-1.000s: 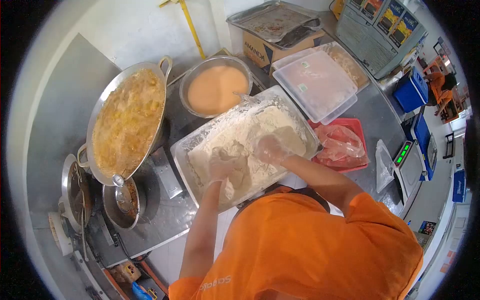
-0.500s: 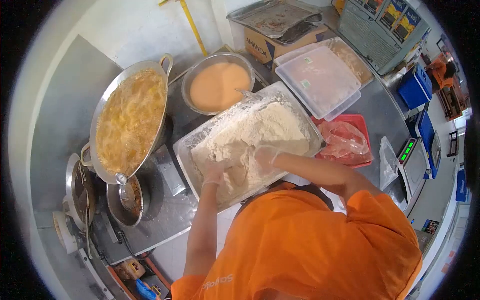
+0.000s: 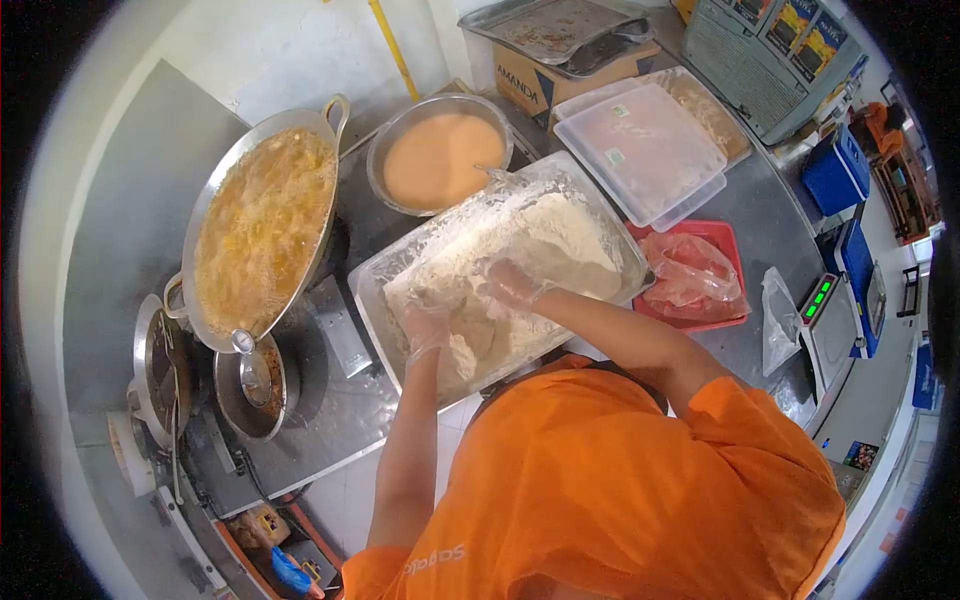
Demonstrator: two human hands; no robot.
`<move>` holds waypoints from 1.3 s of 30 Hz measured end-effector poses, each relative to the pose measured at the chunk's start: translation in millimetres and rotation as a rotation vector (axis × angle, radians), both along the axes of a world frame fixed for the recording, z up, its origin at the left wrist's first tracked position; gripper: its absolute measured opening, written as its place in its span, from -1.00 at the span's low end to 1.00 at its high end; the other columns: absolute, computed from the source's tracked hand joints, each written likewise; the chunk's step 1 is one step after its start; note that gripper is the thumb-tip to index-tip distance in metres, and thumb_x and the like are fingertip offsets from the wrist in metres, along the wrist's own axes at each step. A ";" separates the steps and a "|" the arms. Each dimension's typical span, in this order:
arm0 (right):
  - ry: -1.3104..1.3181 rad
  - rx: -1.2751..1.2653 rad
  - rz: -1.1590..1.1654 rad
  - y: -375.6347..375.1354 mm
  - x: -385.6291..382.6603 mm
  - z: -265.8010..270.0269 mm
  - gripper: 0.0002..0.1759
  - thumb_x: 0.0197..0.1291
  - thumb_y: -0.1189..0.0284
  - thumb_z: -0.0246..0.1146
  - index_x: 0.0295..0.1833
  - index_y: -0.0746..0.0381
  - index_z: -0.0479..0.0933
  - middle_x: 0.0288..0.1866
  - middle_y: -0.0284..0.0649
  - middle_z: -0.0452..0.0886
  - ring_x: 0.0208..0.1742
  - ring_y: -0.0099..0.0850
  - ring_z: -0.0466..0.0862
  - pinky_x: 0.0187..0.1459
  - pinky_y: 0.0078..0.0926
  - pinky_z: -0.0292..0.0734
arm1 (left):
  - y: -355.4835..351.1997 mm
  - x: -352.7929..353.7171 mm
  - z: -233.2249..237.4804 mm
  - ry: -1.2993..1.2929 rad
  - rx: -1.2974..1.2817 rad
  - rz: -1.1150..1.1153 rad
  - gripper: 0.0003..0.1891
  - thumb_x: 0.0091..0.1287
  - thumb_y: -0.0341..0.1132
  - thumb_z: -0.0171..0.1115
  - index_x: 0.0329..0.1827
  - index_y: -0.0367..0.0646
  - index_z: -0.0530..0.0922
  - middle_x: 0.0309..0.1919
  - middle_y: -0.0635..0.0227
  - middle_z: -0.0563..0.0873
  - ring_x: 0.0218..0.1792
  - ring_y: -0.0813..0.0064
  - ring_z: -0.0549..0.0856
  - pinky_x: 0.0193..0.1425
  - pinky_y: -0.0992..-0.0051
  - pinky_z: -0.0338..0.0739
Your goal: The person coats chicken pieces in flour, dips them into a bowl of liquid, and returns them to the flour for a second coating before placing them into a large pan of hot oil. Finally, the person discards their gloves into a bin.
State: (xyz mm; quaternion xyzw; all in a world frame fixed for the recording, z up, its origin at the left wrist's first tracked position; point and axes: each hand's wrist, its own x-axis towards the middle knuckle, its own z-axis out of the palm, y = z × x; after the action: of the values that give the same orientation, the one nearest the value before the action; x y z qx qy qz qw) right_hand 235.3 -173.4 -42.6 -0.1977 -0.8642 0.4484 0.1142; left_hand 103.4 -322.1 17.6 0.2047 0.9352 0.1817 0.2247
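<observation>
Flour fills much of a large clear rectangular tub (image 3: 372, 297). My left hand (image 3: 427, 326), in a thin clear glove, is down in the flour on the tub's left side, its fingertips coated and hard to make out. To its right, near the middle, my gloved right hand (image 3: 513, 284) touches the heaped flour (image 3: 565, 228), fingers pointing down and partly hidden. Flour covers whatever either hand may hold. Behind the tub stands a metal bowl of pale orange liquid (image 3: 445, 160).
At left, a big pan of bubbling oil (image 3: 265, 230) stands beside a smaller pot (image 3: 285, 400). Lidded plastic containers (image 3: 640, 150), a red tray of bagged meat (image 3: 735, 250) and a scale (image 3: 835, 345) lie to the right. A cardboard box (image 3: 520, 80) is behind.
My right hand has moved a little up and left, out of the deeper flour. My left hand has risen slightly, showing more glove. The view has shifted a little.
</observation>
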 end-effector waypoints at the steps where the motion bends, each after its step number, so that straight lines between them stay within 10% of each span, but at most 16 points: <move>1: -0.090 0.068 0.010 -3.8 -6.7 5.9 -0.51 0.14 0.26 0.28 0.09 0.39 0.52 0.03 0.17 0.63 0.09 0.02 0.63 0.14 -0.18 0.50 | -0.4 -1.0 -5.7 0.003 0.002 -0.002 -0.43 0.08 -0.04 0.46 0.09 -0.22 0.63 -0.09 -0.01 0.76 -0.07 0.15 0.75 0.03 0.27 0.61; 5: -0.710 0.129 0.119 -26.1 15.8 122.3 -0.52 0.16 0.25 0.28 0.06 0.40 0.53 0.00 0.13 0.65 0.05 0.00 0.65 0.11 -0.16 0.53 | -4.9 -0.1 -12.2 0.028 0.340 -0.138 -0.57 0.06 -0.27 0.48 -0.01 -0.23 0.61 -0.23 0.10 0.76 -0.24 0.28 0.75 -0.13 0.33 0.62; 10: -0.440 0.341 0.128 -26.1 45.4 -2.1 -0.74 0.15 0.39 0.23 -0.08 0.30 0.59 -0.14 -0.03 0.71 -0.10 -0.08 0.72 -0.08 -0.15 0.61 | -6.7 10.6 -6.5 -0.120 0.658 -0.137 -0.61 0.10 -0.37 0.45 -0.01 -0.22 0.57 -0.29 0.17 0.75 -0.25 0.42 0.72 -0.12 0.37 0.60; 15: -0.567 0.470 0.352 -38.3 34.2 78.6 -0.81 0.17 0.43 0.20 -0.15 0.27 0.61 -0.24 -0.09 0.72 -0.20 -0.20 0.74 -0.20 -0.23 0.64 | -7.5 18.3 14.3 0.001 0.492 -0.197 -0.59 0.09 -0.51 0.42 0.02 -0.22 0.52 -0.26 0.30 0.74 -0.24 0.53 0.67 -0.14 0.46 0.58; 17: -0.114 0.804 0.858 -36.5 35.5 66.5 -0.84 0.18 0.42 0.21 -0.20 0.26 0.61 -0.33 -0.10 0.69 -0.27 -0.24 0.73 -0.28 -0.23 0.64 | -5.6 9.6 -6.1 -0.107 0.599 -0.157 -0.56 0.08 -0.53 0.43 0.05 -0.23 0.51 -0.23 0.31 0.74 -0.23 0.53 0.66 -0.13 0.47 0.58; 20: -0.293 1.279 0.878 -47.1 36.6 2.2 -0.85 0.15 0.37 0.23 -0.25 0.22 0.60 -0.35 -0.18 0.67 -0.28 -0.29 0.72 -0.28 -0.29 0.65 | -4.9 7.0 -1.3 -0.291 0.658 -0.084 -0.52 0.07 -0.55 0.42 0.08 -0.25 0.49 -0.17 0.31 0.73 -0.19 0.53 0.65 -0.09 0.48 0.57; 23: -0.043 1.001 0.976 -14.7 21.2 -60.0 -0.83 0.15 0.37 0.14 -0.28 0.24 0.55 -0.56 -0.15 0.56 -0.49 -0.16 0.66 -0.47 -0.21 0.58 | -10.8 -10.8 -26.6 -0.226 0.620 -0.116 -0.49 0.07 -0.53 0.44 0.12 -0.30 0.48 -0.18 0.22 0.74 -0.20 0.52 0.68 -0.11 0.45 0.59; 29: 0.008 0.441 0.622 38.0 37.2 10.9 -0.83 0.14 0.31 0.21 -0.25 0.18 0.55 -0.49 -0.21 0.55 -0.47 -0.24 0.63 -0.44 -0.25 0.58 | -17.7 -15.6 -61.4 -0.197 0.773 -0.120 -0.48 0.05 -0.45 0.47 0.12 -0.32 0.51 -0.20 0.15 0.77 -0.21 0.46 0.71 -0.11 0.40 0.61; 36: 0.196 0.896 0.291 -4.5 5.4 64.2 -0.83 0.10 0.44 0.20 -0.17 0.19 0.59 -0.42 -0.05 0.66 -0.35 -0.15 0.71 -0.31 -0.21 0.60 | 8.7 21.5 13.3 -0.154 0.567 -0.231 -0.51 0.17 -0.59 0.37 0.16 -0.22 0.42 -0.12 0.33 0.70 -0.07 0.53 0.68 0.01 0.50 0.60; 39: 0.083 0.282 0.115 -2.0 -12.0 61.2 -0.75 0.07 0.42 0.22 -0.13 0.26 0.61 -0.31 0.08 0.68 -0.25 0.00 0.71 -0.21 -0.11 0.60 | 11.2 17.2 -25.2 -0.475 0.876 -0.164 -0.51 0.19 -0.59 0.35 0.18 -0.21 0.41 -0.09 0.31 0.69 -0.05 0.49 0.68 0.03 0.47 0.61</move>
State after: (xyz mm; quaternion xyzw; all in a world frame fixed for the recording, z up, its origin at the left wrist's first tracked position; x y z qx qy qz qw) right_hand 223.3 -175.4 18.6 -0.1110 -0.9231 0.3361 0.1504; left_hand 120.6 -310.9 -7.6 0.3058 0.6751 0.5803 0.3377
